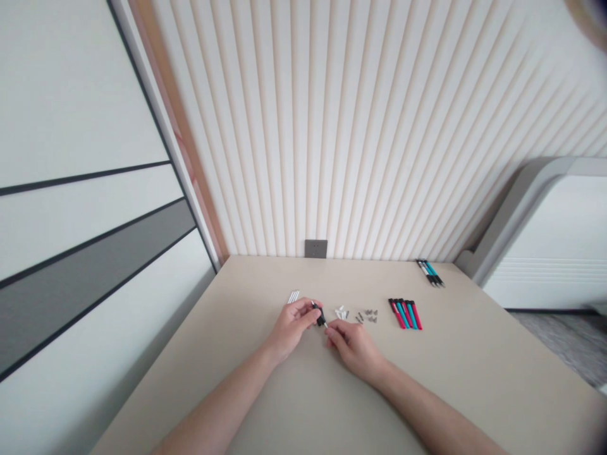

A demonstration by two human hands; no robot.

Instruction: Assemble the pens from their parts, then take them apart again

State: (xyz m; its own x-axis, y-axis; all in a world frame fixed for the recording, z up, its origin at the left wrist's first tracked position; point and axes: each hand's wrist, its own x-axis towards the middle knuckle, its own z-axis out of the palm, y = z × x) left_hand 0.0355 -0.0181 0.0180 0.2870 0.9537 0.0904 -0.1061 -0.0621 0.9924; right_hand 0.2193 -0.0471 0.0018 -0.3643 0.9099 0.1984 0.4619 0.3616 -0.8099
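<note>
Near the middle of the beige table (284,411), my left hand (294,323) is closed on a small black pen part (320,317). At its lower right end, a light tip lies by the fingertips of my right hand (349,344), which are pinched together; what they hold is too small to make out. White rods (294,295) lie just behind my left hand. Beyond my right hand are small white pieces (341,313), dark little pieces (359,317) and grey metal-looking pieces (372,315).
To the right lies a row of several red and teal barrels (405,314) with black ends. Several pens (430,273) rest at the back right edge. A dark socket plate (315,248) is on the ribbed wall behind the table. A white cabinet stands at left.
</note>
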